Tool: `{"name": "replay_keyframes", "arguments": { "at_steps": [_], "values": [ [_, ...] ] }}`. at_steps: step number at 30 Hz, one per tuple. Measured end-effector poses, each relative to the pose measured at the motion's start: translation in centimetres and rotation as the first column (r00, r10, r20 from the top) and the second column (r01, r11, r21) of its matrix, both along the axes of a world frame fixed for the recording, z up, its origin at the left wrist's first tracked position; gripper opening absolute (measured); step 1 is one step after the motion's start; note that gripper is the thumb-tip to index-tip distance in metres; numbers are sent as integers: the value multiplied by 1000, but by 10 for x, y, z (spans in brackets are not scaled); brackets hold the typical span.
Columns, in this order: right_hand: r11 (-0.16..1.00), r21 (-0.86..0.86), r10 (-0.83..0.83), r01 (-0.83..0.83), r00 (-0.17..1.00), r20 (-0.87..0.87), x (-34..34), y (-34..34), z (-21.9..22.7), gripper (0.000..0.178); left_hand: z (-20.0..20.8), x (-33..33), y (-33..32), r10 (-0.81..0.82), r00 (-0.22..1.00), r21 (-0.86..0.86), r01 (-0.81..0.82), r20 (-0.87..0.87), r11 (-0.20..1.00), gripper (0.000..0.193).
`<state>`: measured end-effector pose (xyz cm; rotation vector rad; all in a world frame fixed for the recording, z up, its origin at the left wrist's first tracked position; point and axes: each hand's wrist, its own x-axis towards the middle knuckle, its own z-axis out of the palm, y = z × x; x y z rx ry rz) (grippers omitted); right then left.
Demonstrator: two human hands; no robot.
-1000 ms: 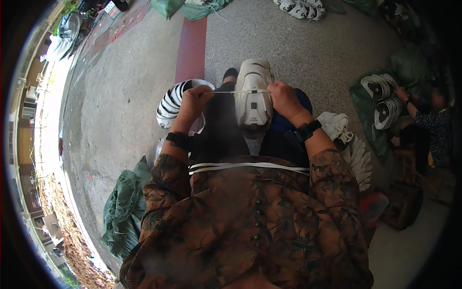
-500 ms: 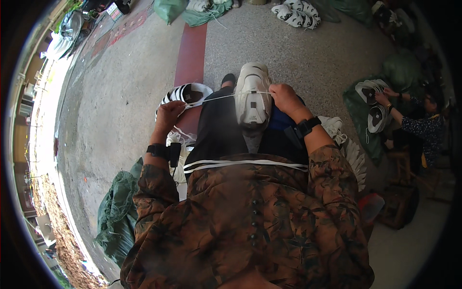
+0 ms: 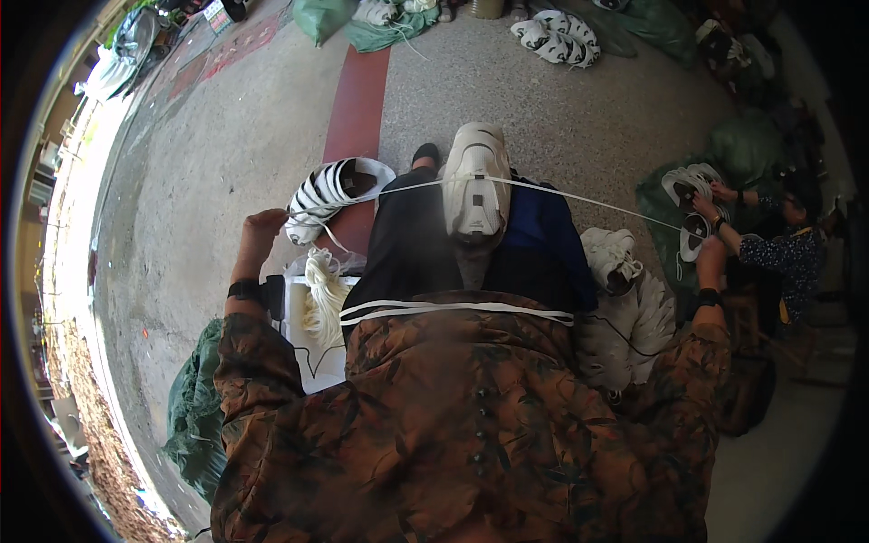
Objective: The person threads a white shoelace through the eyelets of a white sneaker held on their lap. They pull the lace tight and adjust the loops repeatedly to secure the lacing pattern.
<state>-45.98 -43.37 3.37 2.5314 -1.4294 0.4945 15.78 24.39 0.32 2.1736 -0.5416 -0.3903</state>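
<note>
Lace (image 3: 543, 186), white and narrow, extends from your left hand (image 3: 264, 220), across the upper of the cream sneaker (image 3: 477, 195), to your right hand (image 3: 712, 261). The sneaker is positioned between your 2 legs. Your left-hand fingers are pinched together on 1 length of the lace; your right-hand fingers are pinched on the other. Your 2 hands are spread well apart, outside your knees. Just beside your left hand, locate the black-and-white striped shoe uppers (image 3: 330, 192); below them, a white box (image 3: 294, 312) contains a bundle of white laces (image 3: 324, 294). White strips (image 3: 453, 309) lie across your waist. Cream shoe uppers (image 3: 638, 312) are stacked beside your right leg. At far right, a co-worker (image 3: 786, 258) handles white shoe uppers (image 3: 692, 184).
</note>
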Motion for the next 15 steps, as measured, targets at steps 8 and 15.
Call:
{"name": "replay_keyframes", "arguments": {
  "at_steps": [8,15],
  "values": [
    [952,-149,-299,266,907,-295,-138,-6,41,15,-9,9,105,219,975,41,-220,32,975,14],
    [247,876,-616,-413,631,471,59,92,-31,20,-23,5,180,276,930,279,-340,243,898,21]
  ]
}}
